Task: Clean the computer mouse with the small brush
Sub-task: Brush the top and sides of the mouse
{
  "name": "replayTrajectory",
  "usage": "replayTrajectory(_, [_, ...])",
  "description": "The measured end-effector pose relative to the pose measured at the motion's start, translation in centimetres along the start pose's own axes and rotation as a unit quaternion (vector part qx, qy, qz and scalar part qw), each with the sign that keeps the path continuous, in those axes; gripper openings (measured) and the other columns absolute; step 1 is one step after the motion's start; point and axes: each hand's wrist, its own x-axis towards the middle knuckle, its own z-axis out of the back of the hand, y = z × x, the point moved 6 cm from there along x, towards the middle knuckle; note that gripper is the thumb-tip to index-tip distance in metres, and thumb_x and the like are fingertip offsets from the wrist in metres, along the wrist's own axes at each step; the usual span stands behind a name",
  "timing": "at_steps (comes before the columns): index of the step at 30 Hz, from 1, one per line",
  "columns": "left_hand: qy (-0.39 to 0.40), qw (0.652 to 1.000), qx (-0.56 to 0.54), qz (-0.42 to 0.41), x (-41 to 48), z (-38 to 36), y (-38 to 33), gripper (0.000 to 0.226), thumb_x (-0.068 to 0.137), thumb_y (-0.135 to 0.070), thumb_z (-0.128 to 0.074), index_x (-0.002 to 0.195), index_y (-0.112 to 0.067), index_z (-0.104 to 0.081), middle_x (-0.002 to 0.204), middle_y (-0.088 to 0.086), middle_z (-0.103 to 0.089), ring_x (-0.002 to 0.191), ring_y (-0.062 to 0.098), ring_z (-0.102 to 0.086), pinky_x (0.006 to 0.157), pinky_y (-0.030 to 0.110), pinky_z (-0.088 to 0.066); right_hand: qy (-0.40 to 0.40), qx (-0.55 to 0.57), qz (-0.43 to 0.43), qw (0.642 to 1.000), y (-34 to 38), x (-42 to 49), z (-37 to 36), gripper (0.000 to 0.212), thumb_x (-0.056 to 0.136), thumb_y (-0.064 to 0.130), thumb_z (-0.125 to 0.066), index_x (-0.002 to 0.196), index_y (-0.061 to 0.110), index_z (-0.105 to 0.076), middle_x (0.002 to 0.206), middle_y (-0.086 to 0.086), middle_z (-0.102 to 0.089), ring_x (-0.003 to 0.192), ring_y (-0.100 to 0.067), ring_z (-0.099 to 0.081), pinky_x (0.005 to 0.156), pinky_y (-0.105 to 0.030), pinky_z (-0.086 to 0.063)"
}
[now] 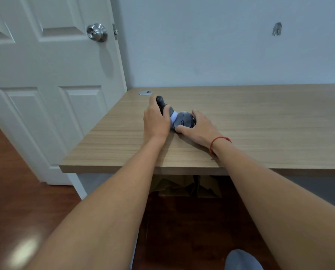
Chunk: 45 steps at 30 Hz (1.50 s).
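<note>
A dark grey computer mouse [183, 121] lies on the wooden desk [260, 121], a little left of its middle. My right hand [198, 128] grips the mouse from the right, thumb on its near side. My left hand [156, 119] is closed around a small brush [161, 103] with a dark grey handle. The handle end sticks up behind my fingers. Its pale bristles [174, 116] press against the left side of the mouse. A red string bracelet [217, 142] circles my right wrist.
A round silver cable grommet [145, 92] sits at the desk's back left corner. A white door [46, 75] with a metal knob stands left of the desk. Cardboard [186, 186] lies under the desk on the dark wood floor.
</note>
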Motion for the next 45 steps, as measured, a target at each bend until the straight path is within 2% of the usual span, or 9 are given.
replayTrajectory(4, [0.014,0.999,-0.031,-0.027,-0.3,-0.1,-0.8,0.030,0.091,-0.017,-0.057,0.119,-0.008,-0.051,0.100,0.013,-0.068,0.094,0.029,-0.064,0.084,0.039,-0.052,0.023,0.001,0.005,1.000,-0.2,0.2,0.0,0.046,0.077,0.044,-0.067,0.110,0.019,-0.048,0.114,0.000,-0.058,0.112,-0.025,-0.055,0.106,-0.047,-0.042])
replayTrajectory(7, [0.031,0.998,0.054,-0.005,0.0,-0.6,0.1,0.026,0.090,-0.015,-0.056,0.114,-0.007,-0.051,0.097,0.016,-0.066,0.092,0.034,-0.062,0.076,0.035,-0.046,0.020,0.006,0.013,1.000,0.0,0.2,0.0,0.065,0.079,0.042,-0.067,0.135,0.015,-0.051,0.132,-0.004,-0.059,0.124,-0.024,-0.054,0.110,-0.045,-0.039])
replayTrajectory(12, [-0.006,0.999,-0.006,0.033,0.0,0.0,0.4,0.027,0.090,-0.013,-0.057,0.115,-0.004,-0.051,0.099,0.018,-0.066,0.093,0.034,-0.061,0.083,0.042,-0.050,0.019,-0.004,0.023,1.000,0.1,0.2,-0.1,0.041,0.080,0.042,-0.066,0.112,0.017,-0.061,0.108,-0.001,-0.066,0.106,-0.024,-0.061,0.102,-0.046,-0.045])
replayTrajectory(18, [0.010,0.997,-0.033,0.074,0.3,-0.3,1.5,0.023,0.090,-0.010,-0.058,0.112,-0.003,-0.054,0.098,0.016,-0.065,0.092,0.029,-0.062,0.086,0.039,-0.051,0.041,0.010,0.035,0.998,0.1,0.3,0.0,0.044,0.082,0.038,-0.067,0.119,0.017,-0.059,0.116,-0.003,-0.066,0.110,-0.024,-0.060,0.103,-0.045,-0.045])
replayTrajectory(23, [0.030,0.992,-0.077,0.092,0.4,0.0,1.8,0.006,0.084,-0.015,-0.061,0.085,-0.010,-0.060,0.067,0.004,-0.058,0.055,0.013,-0.053,0.060,0.026,-0.046,0.033,0.036,0.006,0.999,-0.4,0.6,0.1,0.042,0.081,0.032,-0.064,0.120,0.015,-0.058,0.115,-0.006,-0.065,0.110,-0.027,-0.060,0.101,-0.045,-0.047])
replayTrajectory(28, [-0.022,0.988,-0.108,0.105,0.1,0.7,1.5,0.008,0.074,-0.013,-0.063,0.071,-0.007,-0.060,0.054,0.003,-0.059,0.049,0.014,-0.051,0.052,0.022,-0.045,0.028,0.040,-0.003,0.999,-0.7,0.8,0.0,0.046,0.081,0.034,-0.065,0.121,0.014,-0.057,0.117,-0.006,-0.064,0.110,-0.026,-0.059,0.101,-0.045,-0.047])
replayTrajectory(37, [0.000,0.996,-0.042,0.082,0.3,0.1,1.6,0.022,0.085,-0.019,-0.065,0.103,-0.007,-0.058,0.090,0.015,-0.071,0.086,0.029,-0.067,0.084,0.040,-0.054,0.047,0.062,0.026,0.997,-0.5,0.6,0.2,0.037,0.082,0.026,-0.066,0.117,0.016,-0.061,0.104,-0.003,-0.065,0.093,-0.017,-0.060,0.072,-0.024,-0.045])
replayTrajectory(42, [-0.023,0.993,-0.093,0.067,0.3,0.4,1.1,0.024,0.084,-0.023,-0.068,0.102,-0.010,-0.059,0.080,0.012,-0.072,0.073,0.019,-0.067,0.067,0.013,-0.051,0.030,0.072,0.031,0.996,-0.3,0.3,0.3,0.036,0.079,0.030,-0.070,0.108,0.009,-0.064,0.101,-0.007,-0.066,0.091,-0.022,-0.060,0.075,-0.030,-0.048])
replayTrajectory(45, [-0.022,0.998,-0.043,0.045,0.3,0.3,0.8,0.016,0.086,-0.017,-0.065,0.098,-0.008,-0.058,0.080,0.014,-0.070,0.075,0.027,-0.064,0.076,0.035,-0.054,0.032,0.064,0.045,0.996,-0.2,0.2,0.3,0.044,0.078,0.031,-0.074,0.117,0.014,-0.061,0.108,-0.003,-0.063,0.100,-0.019,-0.059,0.076,-0.023,-0.047])
